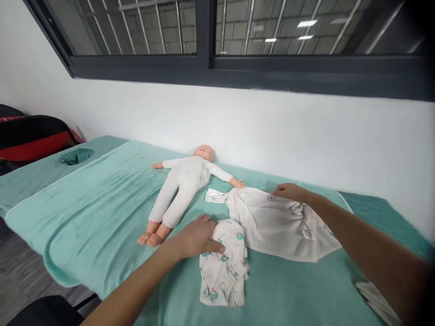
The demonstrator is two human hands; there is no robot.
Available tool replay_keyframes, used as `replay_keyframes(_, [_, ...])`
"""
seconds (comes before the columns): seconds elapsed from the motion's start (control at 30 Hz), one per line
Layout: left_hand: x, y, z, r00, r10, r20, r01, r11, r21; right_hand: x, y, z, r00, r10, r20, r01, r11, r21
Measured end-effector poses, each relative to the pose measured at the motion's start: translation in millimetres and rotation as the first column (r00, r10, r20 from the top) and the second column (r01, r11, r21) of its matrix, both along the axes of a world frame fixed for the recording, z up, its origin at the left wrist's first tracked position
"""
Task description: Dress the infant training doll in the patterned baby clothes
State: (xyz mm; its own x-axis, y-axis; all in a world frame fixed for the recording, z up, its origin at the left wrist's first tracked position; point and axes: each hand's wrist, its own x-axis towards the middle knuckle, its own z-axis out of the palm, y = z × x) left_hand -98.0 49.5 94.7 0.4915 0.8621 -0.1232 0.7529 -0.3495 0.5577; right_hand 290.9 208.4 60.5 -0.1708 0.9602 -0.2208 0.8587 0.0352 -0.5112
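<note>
A baby doll in a white outfit lies on its back, arms spread, on the green-covered bed. To its right a white baby garment is laid out, with a small printed end beside the doll's hand. My right hand has its fingers pinched at the garment's upper edge, near a small label. A white printed baby garment with ribbed edges lies bunched or folded closer to me. My left hand is over its upper left part, thumb apart from the fingers; its fingertips partly overlap the cloth.
The green bed cover is wrinkled, and the bed has a face hole at the left. A white wall and a dark window frame stand behind. Another pale cloth lies at lower right. Red and black items are at far left.
</note>
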Motion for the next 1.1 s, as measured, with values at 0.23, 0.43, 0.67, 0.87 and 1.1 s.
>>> replay_keyframes(0.23, [43, -23, 1.8, 0.990, -0.096, -0.102, 0.120, 0.956, 0.268, -10, -79, 55.4, 0.973, 0.204, 0.111, -0.217, 0.970, 0.111])
replay_keyframes(0.43, [89, -86, 37.7, 0.975, -0.213, -0.070, 0.214, 0.789, 0.576, -57, -208, 113.4, 0.818, 0.572, 0.070, -0.571, 0.789, 0.226])
replay_keyframes(0.67, [125, -160, 84.1, 0.975, 0.014, -0.221, 0.147, 0.705, 0.694, -28, -365, 183.1, 0.913, 0.362, 0.186, -0.403, 0.867, 0.291])
replay_keyframes(0.87, [155, -206, 126.8, 0.972, 0.225, 0.064, -0.201, 0.662, 0.722, -1, -411, 168.9, 0.964, 0.132, 0.233, -0.179, 0.965, 0.194])
replay_keyframes(1.1, [163, -236, 122.5, 0.852, 0.004, 0.524, -0.319, 0.796, 0.514, -36, -405, 117.9, 0.796, 0.196, -0.572, -0.080, 0.972, 0.221])
